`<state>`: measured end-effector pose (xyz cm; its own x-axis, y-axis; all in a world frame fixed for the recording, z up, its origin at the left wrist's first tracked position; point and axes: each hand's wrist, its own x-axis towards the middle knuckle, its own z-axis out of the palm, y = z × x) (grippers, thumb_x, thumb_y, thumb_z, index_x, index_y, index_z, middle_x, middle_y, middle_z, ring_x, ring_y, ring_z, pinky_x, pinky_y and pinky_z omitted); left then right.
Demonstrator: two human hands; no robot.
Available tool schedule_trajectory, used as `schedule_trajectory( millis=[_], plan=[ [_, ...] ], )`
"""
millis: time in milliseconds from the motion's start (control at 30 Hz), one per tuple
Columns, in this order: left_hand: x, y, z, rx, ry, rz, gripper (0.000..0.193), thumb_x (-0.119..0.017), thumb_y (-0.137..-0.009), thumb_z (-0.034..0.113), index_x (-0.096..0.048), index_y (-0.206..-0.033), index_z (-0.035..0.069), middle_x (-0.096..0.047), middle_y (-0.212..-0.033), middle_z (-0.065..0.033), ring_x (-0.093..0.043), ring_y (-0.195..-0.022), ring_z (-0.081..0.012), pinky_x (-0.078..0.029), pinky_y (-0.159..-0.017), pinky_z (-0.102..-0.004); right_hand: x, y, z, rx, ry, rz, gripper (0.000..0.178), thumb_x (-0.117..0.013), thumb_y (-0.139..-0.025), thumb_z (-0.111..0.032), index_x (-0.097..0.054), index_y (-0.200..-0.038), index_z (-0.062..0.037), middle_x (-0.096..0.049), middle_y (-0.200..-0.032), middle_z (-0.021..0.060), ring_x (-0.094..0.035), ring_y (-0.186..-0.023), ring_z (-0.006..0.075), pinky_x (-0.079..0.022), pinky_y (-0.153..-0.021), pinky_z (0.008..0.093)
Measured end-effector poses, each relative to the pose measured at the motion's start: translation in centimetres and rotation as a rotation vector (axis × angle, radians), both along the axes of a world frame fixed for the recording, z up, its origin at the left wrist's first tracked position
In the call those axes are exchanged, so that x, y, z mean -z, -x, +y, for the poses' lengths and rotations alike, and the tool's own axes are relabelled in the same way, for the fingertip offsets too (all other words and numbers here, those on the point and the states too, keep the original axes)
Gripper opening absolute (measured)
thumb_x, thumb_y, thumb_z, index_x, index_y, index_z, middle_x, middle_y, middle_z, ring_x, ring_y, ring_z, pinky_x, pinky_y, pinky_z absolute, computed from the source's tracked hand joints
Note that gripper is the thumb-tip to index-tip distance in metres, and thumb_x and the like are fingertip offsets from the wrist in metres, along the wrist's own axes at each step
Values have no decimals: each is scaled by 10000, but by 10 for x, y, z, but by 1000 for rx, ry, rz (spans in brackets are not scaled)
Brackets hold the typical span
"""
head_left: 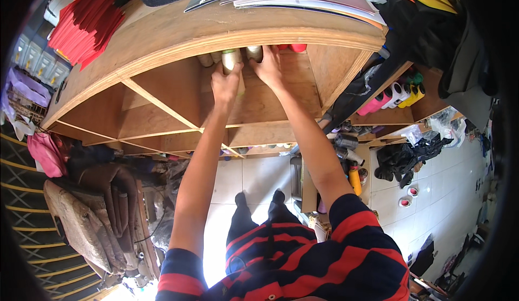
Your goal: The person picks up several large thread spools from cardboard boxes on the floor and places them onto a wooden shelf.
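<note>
Both my arms reach forward into a compartment of the wooden shelf (275, 106). My left hand (225, 82) is closed round a pale, greenish-white thread cone (231, 59). Just to its right, my right hand (268, 67) has its fingers round a grey-olive thread cone (254, 53). The upper ends of both cones are partly hidden by the shelf's top board. Beige cones (206, 60) stand left of my left hand, and red cones (298, 47) show at the back right of the same compartment.
On the shelf top lie a stack of red sheets (86, 22) and flat clear-and-white sheets (303, 1). Pink, white and yellow cones (399, 94) fill a lower shelf at right. Brown folded fabric (108, 193) is at left. Black plastic bags (405, 158) lie on the tiled floor.
</note>
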<state>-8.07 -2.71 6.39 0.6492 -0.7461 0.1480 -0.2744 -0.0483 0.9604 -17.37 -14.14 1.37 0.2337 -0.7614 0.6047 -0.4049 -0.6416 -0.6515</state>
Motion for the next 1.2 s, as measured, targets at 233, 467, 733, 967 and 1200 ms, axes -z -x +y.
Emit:
schedule_trajectory(
  millis=[233,467,733,967,1200],
  plan=[
    [5,-8,-11,40,-95,25,471,-677,-776,325,-625,-1123,10,-673,-1036,-162,-624,-972,-271,-447,-881,-374,6,0,-8,44,-59,125,659,-757,-672,-294,-477,-1210,-35,-495,-1180,195,-478,-1141,371,-391,-921,510],
    [6,-13,-13,81,-114,28,466,-679,-781,342,-638,-1120,25,-666,-1033,-127,-606,-960,-232,-440,-866,-344,2,0,-3,52,-47,130,588,-753,-687,-292,-499,-1154,-41,-517,-1162,175,-518,-1097,352,-392,-903,509],
    [-5,-32,-16,176,-287,117,593,-671,-758,437,-612,-1157,2,-596,-1167,-117,-540,-1073,-220,-404,-923,-337,3,-3,-5,39,-40,173,551,-757,-686,-302,-511,-1113,-56,-534,-1150,151,-538,-1073,332,-399,-878,502],
    [7,-48,-17,412,-180,381,553,-642,-812,444,-596,-1211,64,-540,-1262,-110,-478,-1160,-202,-363,-988,-339,9,-1,-8,71,-44,142,617,-756,-694,-312,-498,-1187,-46,-511,-1182,166,-494,-1131,342,-381,-920,521],
    [42,-61,-28,209,-266,225,536,-627,-823,410,-589,-1207,37,-586,-1175,-111,-539,-1064,-196,-427,-918,-328,-52,-2,15,-206,327,-197,389,-663,-779,-116,-559,-1137,-4,-560,-1121,225,-528,-1067,415,-442,-893,454]
  ],
)
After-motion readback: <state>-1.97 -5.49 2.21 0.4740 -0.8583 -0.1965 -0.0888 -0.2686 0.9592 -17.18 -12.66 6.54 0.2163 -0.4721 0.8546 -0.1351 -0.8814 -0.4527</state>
